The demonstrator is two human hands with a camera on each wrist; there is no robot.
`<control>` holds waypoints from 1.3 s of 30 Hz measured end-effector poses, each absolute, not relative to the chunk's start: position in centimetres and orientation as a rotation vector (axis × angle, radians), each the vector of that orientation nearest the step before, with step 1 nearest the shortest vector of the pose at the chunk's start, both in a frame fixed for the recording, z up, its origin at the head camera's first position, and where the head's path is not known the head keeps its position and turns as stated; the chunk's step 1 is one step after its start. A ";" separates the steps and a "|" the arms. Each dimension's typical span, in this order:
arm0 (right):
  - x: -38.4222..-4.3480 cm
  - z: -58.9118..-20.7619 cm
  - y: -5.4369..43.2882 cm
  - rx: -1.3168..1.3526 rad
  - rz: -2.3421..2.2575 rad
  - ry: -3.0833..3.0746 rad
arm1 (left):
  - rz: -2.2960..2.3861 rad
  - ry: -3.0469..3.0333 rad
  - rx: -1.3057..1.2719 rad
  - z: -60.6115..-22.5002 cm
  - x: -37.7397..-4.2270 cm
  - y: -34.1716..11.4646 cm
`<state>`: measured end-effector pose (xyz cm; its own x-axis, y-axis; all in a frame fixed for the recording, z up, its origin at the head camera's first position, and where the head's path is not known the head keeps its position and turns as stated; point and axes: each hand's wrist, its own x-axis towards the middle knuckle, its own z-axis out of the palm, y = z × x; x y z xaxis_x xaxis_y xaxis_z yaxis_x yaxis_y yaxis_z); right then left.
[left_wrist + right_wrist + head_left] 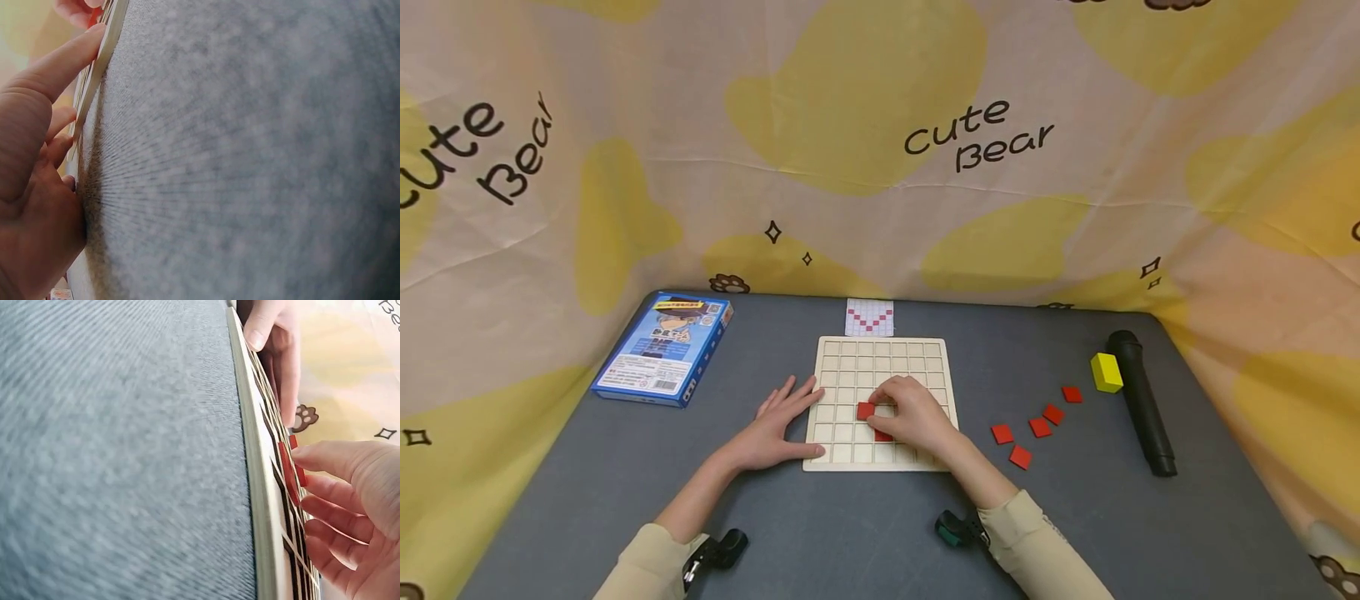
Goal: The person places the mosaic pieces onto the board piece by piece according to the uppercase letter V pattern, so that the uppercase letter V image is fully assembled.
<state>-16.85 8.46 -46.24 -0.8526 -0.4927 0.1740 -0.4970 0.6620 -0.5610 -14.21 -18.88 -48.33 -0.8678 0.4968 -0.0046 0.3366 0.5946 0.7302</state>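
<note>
- Step in hand, my read: setting a red tile (pixel 866 411) into the gridded board (pixel 886 461), left of the board's ctr.
- R hand (pixel 917 412): thumb + fingers pinch that tile at its right side. Can't tell if it's fully down in a cell.
- L hand (pixel 772 433): fingers straight + spread, gripping nothing; they touch the board's left edge, thumb by the near left corner, prob. steadying it.
- 2nd red tile (pixel 883 436) sits just near + right of the held one, part hidden under R hand.
- Next move prob. calls for squaring the tile w/ its cell, then letting go w/o nudging the 2nd tile.
- Orientation: tile is square, so no long axis; face up, edges approx. parallel to grid lines.
- Loose red tiles (pixel 1040 427) lie right of the board on the worktop (pixel 850 542), turned at various angles.
- Pattern card (pixel 869 317), just beyond the board's far edge, shows a V, pt. toward near side.
</note>
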 end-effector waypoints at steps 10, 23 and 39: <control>-16.7 -46.5 8.3 0.827 0.959 -2.877 | 1.138 2.619 0.694 -48.4 -14.2 -18.7; -16.5 -46.6 9.1 0.884 1.061 -2.831 | 1.136 2.620 0.688 -48.2 -14.1 -18.6; -16.0 -45.6 17.8 0.685 1.147 -2.771 | 1.149 2.609 0.687 -48.2 -14.1 -18.6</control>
<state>-15.96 17.79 -45.59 -0.8988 -0.3764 0.2246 -0.4251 0.6233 -0.6564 -14.07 -18.62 -48.24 -0.8696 0.4938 -0.0031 0.3310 0.5874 0.7385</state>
